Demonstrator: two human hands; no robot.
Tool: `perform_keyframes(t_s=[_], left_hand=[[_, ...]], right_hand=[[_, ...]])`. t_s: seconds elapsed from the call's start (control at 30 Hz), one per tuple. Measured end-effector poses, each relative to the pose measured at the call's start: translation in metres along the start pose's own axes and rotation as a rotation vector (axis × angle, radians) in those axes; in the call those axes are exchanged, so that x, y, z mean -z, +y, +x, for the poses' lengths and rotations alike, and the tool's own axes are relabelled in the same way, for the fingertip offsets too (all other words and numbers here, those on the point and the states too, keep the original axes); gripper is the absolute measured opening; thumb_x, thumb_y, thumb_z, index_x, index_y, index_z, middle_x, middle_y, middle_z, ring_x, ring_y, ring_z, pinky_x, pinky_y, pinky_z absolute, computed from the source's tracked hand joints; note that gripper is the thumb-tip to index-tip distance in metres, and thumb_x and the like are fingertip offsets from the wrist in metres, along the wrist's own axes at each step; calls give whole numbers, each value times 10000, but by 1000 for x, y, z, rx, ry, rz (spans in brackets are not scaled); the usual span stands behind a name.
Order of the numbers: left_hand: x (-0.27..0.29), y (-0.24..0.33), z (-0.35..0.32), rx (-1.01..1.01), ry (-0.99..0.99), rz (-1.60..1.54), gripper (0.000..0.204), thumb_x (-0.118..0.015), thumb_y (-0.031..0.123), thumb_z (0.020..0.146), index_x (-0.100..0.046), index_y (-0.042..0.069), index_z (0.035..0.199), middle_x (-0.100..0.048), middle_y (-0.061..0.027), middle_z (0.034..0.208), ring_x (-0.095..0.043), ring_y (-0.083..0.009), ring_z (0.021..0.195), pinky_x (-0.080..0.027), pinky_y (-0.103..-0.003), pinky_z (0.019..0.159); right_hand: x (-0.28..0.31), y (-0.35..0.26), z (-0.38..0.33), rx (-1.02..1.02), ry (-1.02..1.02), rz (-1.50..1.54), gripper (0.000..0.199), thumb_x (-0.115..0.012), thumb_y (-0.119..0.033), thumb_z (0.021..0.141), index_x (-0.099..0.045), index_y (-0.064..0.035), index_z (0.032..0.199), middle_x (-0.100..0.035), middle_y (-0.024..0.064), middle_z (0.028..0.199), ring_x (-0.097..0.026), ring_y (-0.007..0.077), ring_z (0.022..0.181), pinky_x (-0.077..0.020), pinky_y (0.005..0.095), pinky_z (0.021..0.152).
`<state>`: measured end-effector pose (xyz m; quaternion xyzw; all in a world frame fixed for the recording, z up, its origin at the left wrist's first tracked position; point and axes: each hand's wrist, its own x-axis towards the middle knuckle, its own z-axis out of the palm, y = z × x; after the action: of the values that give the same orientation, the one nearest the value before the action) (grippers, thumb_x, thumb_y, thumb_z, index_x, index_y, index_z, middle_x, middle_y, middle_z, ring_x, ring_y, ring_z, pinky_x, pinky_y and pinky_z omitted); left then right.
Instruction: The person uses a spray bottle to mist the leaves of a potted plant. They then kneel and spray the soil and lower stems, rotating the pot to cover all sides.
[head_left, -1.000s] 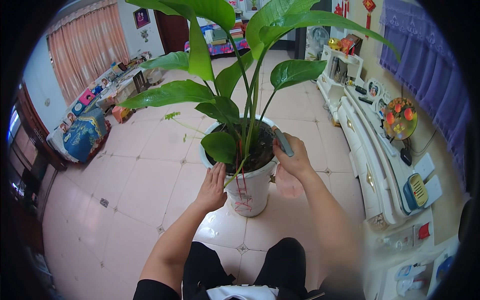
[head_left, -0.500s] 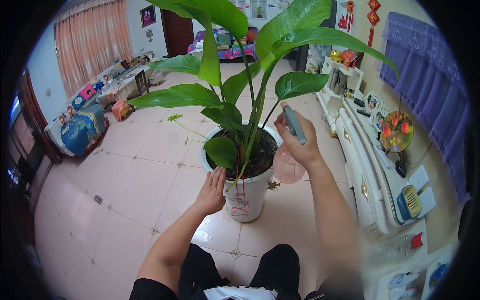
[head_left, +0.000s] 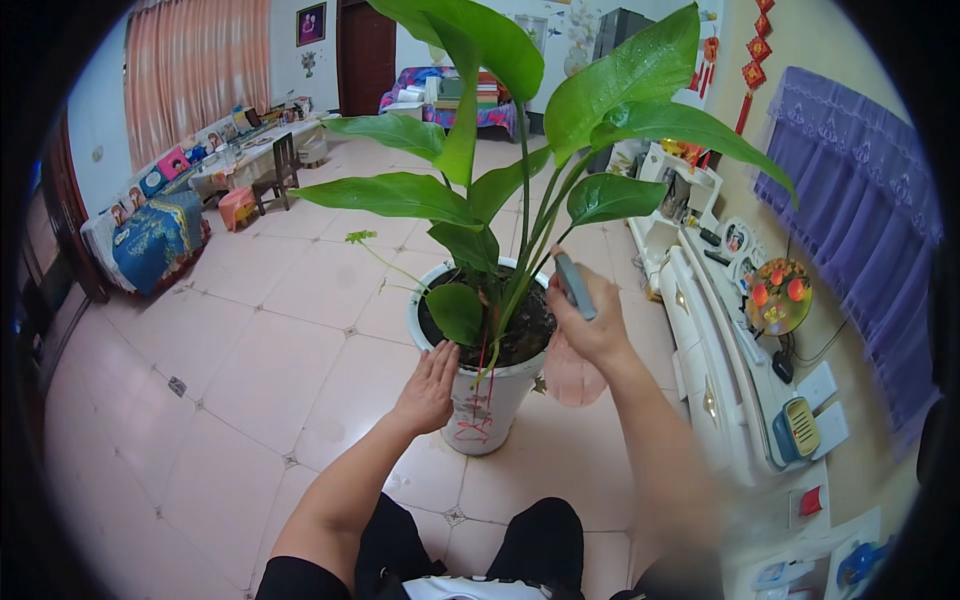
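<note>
Nearest, at the lower centre of the frame, the left hand (head_left: 428, 388) lies flat with fingers loose against the side of the white pot (head_left: 487, 400), seemingly to steady it. Just right of centre, the right hand (head_left: 590, 320) grips a pink spray bottle (head_left: 573, 368), its grey nozzle (head_left: 574, 285) aimed at the broad-leaved plant (head_left: 500, 180), likely for misting. Farther off, upper left, a chair (head_left: 280, 165) stands on the tiled floor (head_left: 250, 330).
</note>
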<state>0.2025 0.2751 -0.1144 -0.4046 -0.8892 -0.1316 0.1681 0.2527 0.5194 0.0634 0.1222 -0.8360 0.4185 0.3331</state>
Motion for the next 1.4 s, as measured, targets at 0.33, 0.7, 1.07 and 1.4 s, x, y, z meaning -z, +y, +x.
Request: perform_keyframes(t_s=[0.33,0.7,1.07,1.4], left_hand=[[-1,-1,-3,-2,49,-53,787,-537,40,694,-241,-104,1410,-288,-244,1466,-249,-364,1394,-218,-471,1145],[0,-5,-5,-26,46,-80,825,-584,68,681,-244,-83,1418,-289,-231,1470,-245,-351,1398,-200,-468,1150],[-2,-10,-8,-58,103,-84,806,-585,82,679,-274,-108,1398,-323,-252,1445,-273,-365,1381,-209,-465,1145],[-7,-10,-8,-65,127,-66,791,-577,73,675,-291,-113,1389,-350,-250,1427,-292,-367,1371,-215,-466,1143]], right_hand=[[-25,-42,-9,-9,-70,-148,149,-596,-111,842,-572,4,934,-587,109,699,-552,208,613,-443,318,593],[-60,-52,-22,-28,-172,-90,323,-584,-78,834,-589,-15,1151,-636,152,798,-624,328,745,-488,379,700],[-50,-36,-47,-119,-114,-33,208,-610,-59,828,-590,13,1022,-609,60,805,-549,127,711,-453,266,667],[-60,2,-97,-343,-84,-64,93,-605,-63,838,-575,11,887,-606,76,784,-574,137,708,-478,289,671]])
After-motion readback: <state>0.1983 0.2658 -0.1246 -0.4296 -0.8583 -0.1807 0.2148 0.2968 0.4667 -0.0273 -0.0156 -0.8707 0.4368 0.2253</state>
